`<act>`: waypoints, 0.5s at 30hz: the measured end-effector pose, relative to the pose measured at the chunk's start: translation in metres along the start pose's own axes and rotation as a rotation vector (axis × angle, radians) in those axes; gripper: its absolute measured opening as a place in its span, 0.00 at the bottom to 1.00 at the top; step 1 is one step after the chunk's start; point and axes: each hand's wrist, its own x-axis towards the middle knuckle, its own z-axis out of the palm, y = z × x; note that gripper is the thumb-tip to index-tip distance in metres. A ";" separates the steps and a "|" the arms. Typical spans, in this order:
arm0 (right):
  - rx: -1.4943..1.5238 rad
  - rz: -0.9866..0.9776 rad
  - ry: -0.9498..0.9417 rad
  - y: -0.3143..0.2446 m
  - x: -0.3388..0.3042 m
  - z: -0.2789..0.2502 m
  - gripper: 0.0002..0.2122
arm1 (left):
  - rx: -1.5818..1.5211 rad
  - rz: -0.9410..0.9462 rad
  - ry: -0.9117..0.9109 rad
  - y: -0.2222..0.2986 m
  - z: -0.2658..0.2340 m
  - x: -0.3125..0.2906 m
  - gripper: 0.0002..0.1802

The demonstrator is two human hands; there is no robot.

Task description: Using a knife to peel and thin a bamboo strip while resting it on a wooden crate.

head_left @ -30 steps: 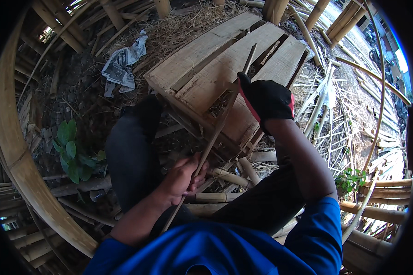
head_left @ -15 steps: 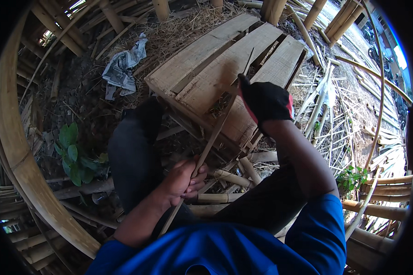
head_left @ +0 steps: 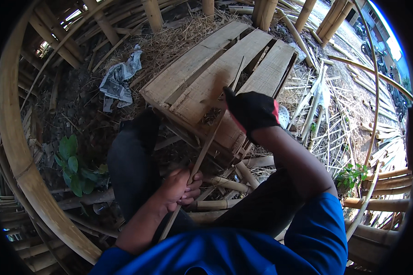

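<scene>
A long, thin bamboo strip [head_left: 203,152] runs slantwise from my lap up over a slatted wooden crate [head_left: 195,94]. My bare left hand [head_left: 181,187] is wrapped round its lower part, close to my body. Higher up, my right hand [head_left: 253,111], in a black glove with red trim, is closed at the strip with its thumb along it. The strip's thin end sticks out beyond that thumb. The gloved fingers are mostly turned away, so whether they also hold a tool is hidden. Beneath the right hand the crate's top boards show gaps and a dark hole.
Crumpled newspaper [head_left: 122,78] lies on the ground left of the crate. A leafy plant [head_left: 71,165] grows at the left, inside a curved bamboo pole [head_left: 30,176]. Bamboo offcuts [head_left: 313,114] and shavings litter the right side. Upright bamboo posts [head_left: 265,14] stand behind.
My right hand and the strip's upper end have shifted slightly left and nearer to me. The view has tilted a little; my left hand keeps its grip.
</scene>
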 end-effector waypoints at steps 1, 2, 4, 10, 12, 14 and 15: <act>0.037 0.089 0.005 0.008 0.004 -0.013 0.34 | 0.008 0.020 0.014 0.001 0.003 0.000 0.22; -0.037 0.035 0.042 0.013 0.003 -0.011 0.34 | 0.016 0.038 0.033 0.002 0.006 -0.001 0.23; 0.012 0.016 0.016 -0.013 -0.022 0.016 0.34 | 0.015 0.036 0.040 0.002 0.009 -0.002 0.23; -0.029 0.048 -0.011 0.000 -0.009 -0.009 0.36 | 0.021 0.063 0.041 0.004 0.008 -0.006 0.22; 0.050 0.101 -0.033 -0.024 -0.031 0.013 0.37 | 0.055 0.078 0.059 0.005 0.011 -0.002 0.22; -0.004 0.016 -0.026 -0.007 -0.019 0.001 0.37 | 0.051 0.086 0.042 0.000 0.007 0.000 0.20; 0.039 0.061 0.010 0.009 -0.004 -0.001 0.37 | 0.053 0.083 0.043 0.000 0.007 -0.001 0.20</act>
